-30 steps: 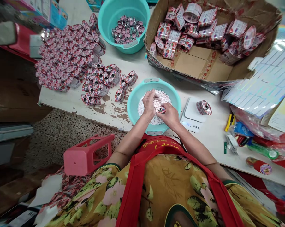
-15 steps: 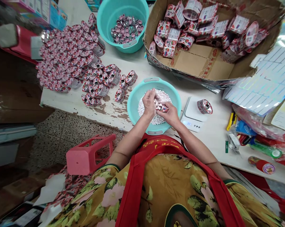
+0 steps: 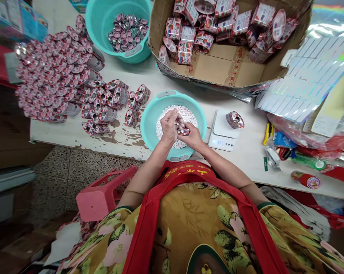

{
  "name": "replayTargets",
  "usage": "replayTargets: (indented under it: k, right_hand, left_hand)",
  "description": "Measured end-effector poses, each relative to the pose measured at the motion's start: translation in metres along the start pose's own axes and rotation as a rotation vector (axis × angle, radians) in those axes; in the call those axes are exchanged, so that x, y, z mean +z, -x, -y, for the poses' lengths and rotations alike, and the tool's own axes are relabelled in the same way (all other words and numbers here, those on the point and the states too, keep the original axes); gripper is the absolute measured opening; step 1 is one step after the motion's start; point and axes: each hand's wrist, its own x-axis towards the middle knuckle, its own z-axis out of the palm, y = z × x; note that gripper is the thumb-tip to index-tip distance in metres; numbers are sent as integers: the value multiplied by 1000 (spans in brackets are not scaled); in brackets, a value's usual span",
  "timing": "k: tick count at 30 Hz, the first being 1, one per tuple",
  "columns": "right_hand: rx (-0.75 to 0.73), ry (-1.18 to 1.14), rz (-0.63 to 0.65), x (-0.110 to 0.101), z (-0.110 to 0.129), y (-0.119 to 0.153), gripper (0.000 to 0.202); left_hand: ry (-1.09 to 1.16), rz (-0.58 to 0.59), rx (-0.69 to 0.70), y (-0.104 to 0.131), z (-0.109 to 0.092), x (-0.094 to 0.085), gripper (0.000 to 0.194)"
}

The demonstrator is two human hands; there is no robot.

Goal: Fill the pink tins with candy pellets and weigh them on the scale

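Note:
Both my hands are over a teal basin [image 3: 151, 114] filled with small white and pink tablets [image 3: 186, 113]. My right hand [image 3: 192, 137] holds a small red printed tin [image 3: 184, 131] above the tablets. My left hand [image 3: 169, 126] is cupped right against the tin's open top, with tablets in its fingers. Another tin [image 3: 235, 119] of the same kind rests on a small white scale [image 3: 222, 134] just right of the basin.
A heap of tins [image 3: 54, 76] covers the table's left. A second teal basin [image 3: 103, 19] of lids stands behind, beside a cardboard box [image 3: 229, 68] of packed tins. Label sheets [image 3: 306, 83], tape and tools lie at right. A pink stool [image 3: 99, 196] stands on the floor.
The view has swung, so everything sits further left in the frame. My hands stay together over the basin, the left one still feeding tablets into the tin.

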Motion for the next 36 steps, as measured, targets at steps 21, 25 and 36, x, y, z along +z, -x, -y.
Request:
replayTargets:
  k: [21, 25, 36]
  right_hand:
    - [129, -350, -185, -96, -19, 82, 53]
    - [229, -363, -378, -123, -38, 122, 51]
    - [376, -446, -701, -153, -72, 172, 54]
  left_hand:
    - [-765, 498, -184, -36, 24, -9, 11]
    - [-1166, 887, 122, -43, 32, 98, 11]
    - [-1565, 1010, 495, -41, 77, 199, 36]
